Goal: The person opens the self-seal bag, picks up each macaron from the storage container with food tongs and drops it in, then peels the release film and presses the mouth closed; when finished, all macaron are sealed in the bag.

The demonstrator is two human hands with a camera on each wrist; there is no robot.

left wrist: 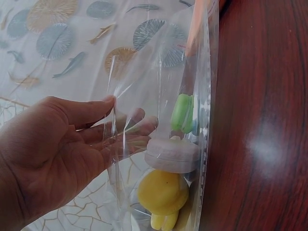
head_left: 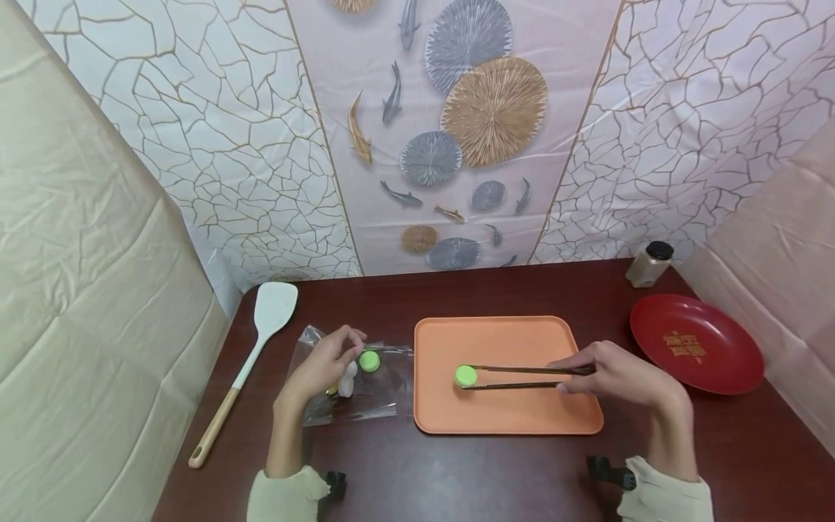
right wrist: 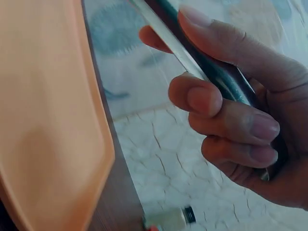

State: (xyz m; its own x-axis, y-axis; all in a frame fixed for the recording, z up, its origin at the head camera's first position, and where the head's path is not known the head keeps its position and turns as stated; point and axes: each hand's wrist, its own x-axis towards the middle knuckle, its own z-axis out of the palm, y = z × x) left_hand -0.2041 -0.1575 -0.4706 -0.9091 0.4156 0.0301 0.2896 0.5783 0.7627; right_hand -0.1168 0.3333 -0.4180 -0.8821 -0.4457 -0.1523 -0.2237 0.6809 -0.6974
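Observation:
My right hand [head_left: 620,373] grips a pair of long, dark, shiny tongs [right wrist: 211,72] with curled fingers. Between the tong tips is a bright green macaron [head_left: 466,375], over the orange tray [head_left: 509,417]; whether it touches the tray I cannot tell. At the left, my left hand [head_left: 326,366] pinches the film of a clear plastic bag [head_left: 385,395], with the thumb [left wrist: 91,110] on one side and fingers seen through it. Inside the bag are another green macaron [left wrist: 180,113], a pale round macaron [left wrist: 172,155] and a yellow one [left wrist: 163,191] with two small prongs.
A white spatula [head_left: 272,312] with a wooden handle lies at the table's left. On the right are a red oval plate [head_left: 724,341] with gold markings and, behind it, a small black-capped jar [head_left: 649,267]. A patterned cloth [head_left: 261,145] hangs along the back edge.

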